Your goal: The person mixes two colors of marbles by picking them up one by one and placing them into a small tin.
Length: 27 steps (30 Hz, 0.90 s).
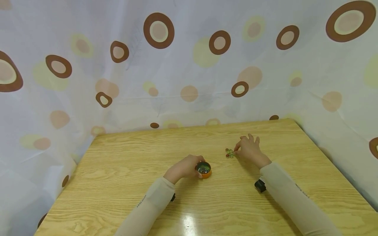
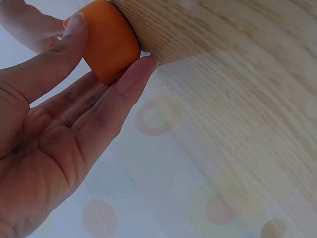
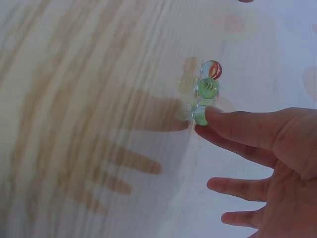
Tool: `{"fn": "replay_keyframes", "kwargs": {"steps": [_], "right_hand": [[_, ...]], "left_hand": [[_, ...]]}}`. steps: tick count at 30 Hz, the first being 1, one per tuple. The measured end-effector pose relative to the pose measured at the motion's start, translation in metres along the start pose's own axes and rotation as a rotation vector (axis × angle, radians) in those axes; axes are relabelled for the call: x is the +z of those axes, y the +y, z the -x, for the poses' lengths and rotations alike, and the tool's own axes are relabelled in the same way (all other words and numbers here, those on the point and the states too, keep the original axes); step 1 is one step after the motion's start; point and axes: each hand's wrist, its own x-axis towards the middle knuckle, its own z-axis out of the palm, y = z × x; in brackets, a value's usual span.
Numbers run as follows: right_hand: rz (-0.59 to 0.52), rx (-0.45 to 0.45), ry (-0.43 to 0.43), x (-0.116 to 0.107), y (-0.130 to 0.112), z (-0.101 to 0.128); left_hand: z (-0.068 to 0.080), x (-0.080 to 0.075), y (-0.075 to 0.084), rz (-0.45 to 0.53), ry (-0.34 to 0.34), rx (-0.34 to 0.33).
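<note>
My left hand [image 1: 186, 166] grips a small orange bowl [image 1: 208, 175] from its left side, thumb and fingers around the wall. The bowl is dark inside, and greenish marbles show in it in the head view. In the left wrist view the bowl [image 2: 111, 44] shows only its orange outside. To the right, my right hand [image 1: 250, 150] reaches to a small cluster of glass marbles [image 1: 229, 153] on the table. Its thumb and index finger pinch a green marble [image 3: 200, 115], while the other fingers are spread. Beside it sit another green marble [image 3: 208, 88] and a red-streaked marble [image 3: 212, 69].
The wood-grain table [image 1: 124, 183] carries the bowl and marbles. A pale curtain [image 1: 183, 72] with brown, peach and yellow rounds hangs behind the table and along its sides. Dark wrist devices [image 1: 260, 185] are worn under the forearms.
</note>
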Motion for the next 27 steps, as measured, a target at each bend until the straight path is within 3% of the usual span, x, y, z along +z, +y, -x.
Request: {"fn": "replay_keyframes", "kwargs": {"steps": [17, 27], "right_hand": [[-0.001, -0.028, 0.043, -0.004, -0.007, 0.004], [-0.012, -0.106, 0.108, -0.005, -0.035, 0.009]], "left_hand": [[-0.001, 0.001, 0.000, -0.014, 0.009, 0.024], [-0.001, 0.002, -0.001, -0.005, 0.016, 0.029]]}}
